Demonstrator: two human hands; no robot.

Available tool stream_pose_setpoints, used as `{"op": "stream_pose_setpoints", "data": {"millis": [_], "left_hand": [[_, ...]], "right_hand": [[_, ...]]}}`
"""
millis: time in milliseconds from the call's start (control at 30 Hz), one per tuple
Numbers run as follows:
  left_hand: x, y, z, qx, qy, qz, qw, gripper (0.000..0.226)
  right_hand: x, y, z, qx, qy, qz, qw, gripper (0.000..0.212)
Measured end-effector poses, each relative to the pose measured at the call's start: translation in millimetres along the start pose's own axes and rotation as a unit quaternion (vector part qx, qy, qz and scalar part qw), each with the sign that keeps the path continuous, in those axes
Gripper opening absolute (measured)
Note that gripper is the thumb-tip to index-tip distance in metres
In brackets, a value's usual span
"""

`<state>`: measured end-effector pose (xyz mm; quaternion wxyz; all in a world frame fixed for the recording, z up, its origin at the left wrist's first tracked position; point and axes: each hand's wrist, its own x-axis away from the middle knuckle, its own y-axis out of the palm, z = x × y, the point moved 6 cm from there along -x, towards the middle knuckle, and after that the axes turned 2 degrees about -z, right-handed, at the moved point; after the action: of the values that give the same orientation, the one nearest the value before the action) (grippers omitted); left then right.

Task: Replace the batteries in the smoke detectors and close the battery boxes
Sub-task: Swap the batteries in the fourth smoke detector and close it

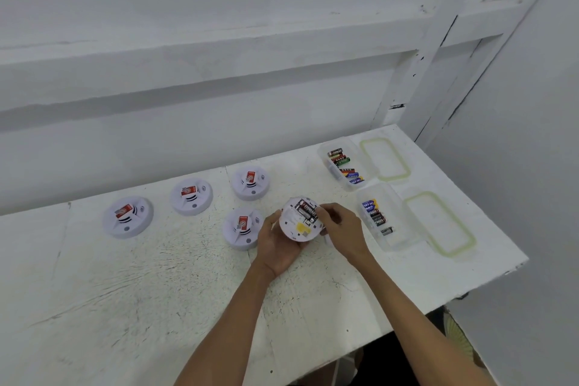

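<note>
The held smoke detector (299, 224) hides the left hand's (275, 247) palm and most of its fingers, and the detector's underside is out of sight. The right hand's (340, 227) fingertips vanish at the detector's right rim, so whether they pinch the battery (305, 212) or only touch it cannot be told. Print on the yellow sticker (303, 226) is too small to read, as are the red labels (124, 210) on the other detectors (194, 208). The forearms (225, 329) are cut off by the bottom edge, and the table (125, 291) by the left.
</note>
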<state>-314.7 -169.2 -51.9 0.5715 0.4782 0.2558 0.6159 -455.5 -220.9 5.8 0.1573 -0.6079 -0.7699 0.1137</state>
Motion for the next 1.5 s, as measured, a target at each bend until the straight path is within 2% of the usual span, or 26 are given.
{"op": "stream_pose_setpoints", "data": {"millis": [100,267,333,433,600,800,967,1167,1500], "left_hand": [[0,5,2,-0.023,0.028,0.004,0.999,0.095],[0,11,3,-0.077,0.058,-0.014,0.995,0.084],[-3,10,2,-0.083,0.06,-0.018,0.995,0.076],[-7,3,-4,-0.077,0.052,0.009,0.996,0.051],[-9,2,-7,-0.089,0.04,0.033,0.995,0.046],[-19,3,-5,-0.144,0.042,0.049,0.987,0.049],[-22,2,-9,-0.136,0.029,0.051,0.989,0.046],[-26,5,-15,-0.137,0.002,0.046,0.989,0.049],[-24,3,-11,-0.118,0.018,0.023,0.993,0.048]], "right_hand": [[3,3,11,-0.091,0.067,0.01,0.994,0.018],[11,1,17,-0.15,0.09,0.034,0.984,0.017],[10,-3,16,-0.116,0.06,0.026,0.991,0.017],[7,-10,5,-0.003,-0.013,0.019,1.0,0.019],[4,-6,-14,0.128,-0.117,-0.001,0.985,0.021],[-2,-3,-14,0.206,-0.114,0.003,0.972,0.021],[-2,-9,-11,0.217,-0.101,-0.012,0.971,0.025],[-22,-13,-13,0.352,-0.114,-0.029,0.929,0.014],[-40,-3,-23,0.379,-0.123,-0.082,0.914,0.016]]}}
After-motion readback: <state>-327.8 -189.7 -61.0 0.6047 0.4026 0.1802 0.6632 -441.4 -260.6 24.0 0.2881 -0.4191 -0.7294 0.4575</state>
